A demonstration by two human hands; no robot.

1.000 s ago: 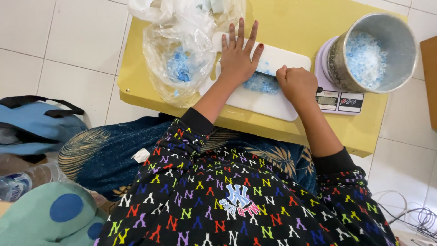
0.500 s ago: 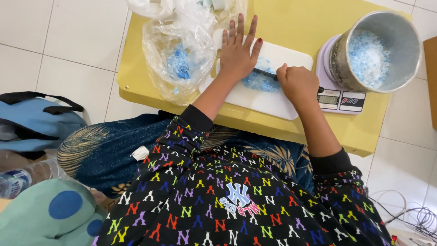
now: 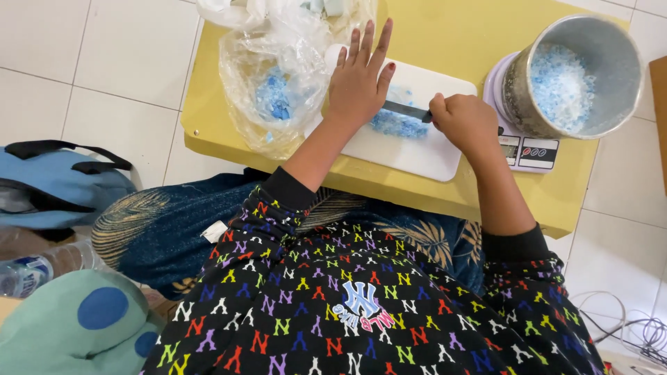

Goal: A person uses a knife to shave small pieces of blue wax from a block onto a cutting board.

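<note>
A white cutting board [image 3: 424, 149] lies on a small yellow table [image 3: 479, 28]. My left hand [image 3: 360, 80] rests flat, fingers spread, on the board and over the tip of a knife blade [image 3: 406, 110]. My right hand [image 3: 462, 121] is closed around the knife's handle. A pile of blue and white chopped bits [image 3: 399, 125] lies under the blade between my hands.
A clear plastic bag [image 3: 278, 83] with blue pieces sits left of the board. A metal pot [image 3: 573, 73] of blue-white bits stands on a digital scale [image 3: 531, 149] at right. On the tiled floor are a blue bag [image 3: 55, 187], a plastic bottle [image 3: 31, 271] and cables [image 3: 625, 326].
My left hand has stayed flat on the blade. My right hand has shifted slightly with the knife handle over the pile.
</note>
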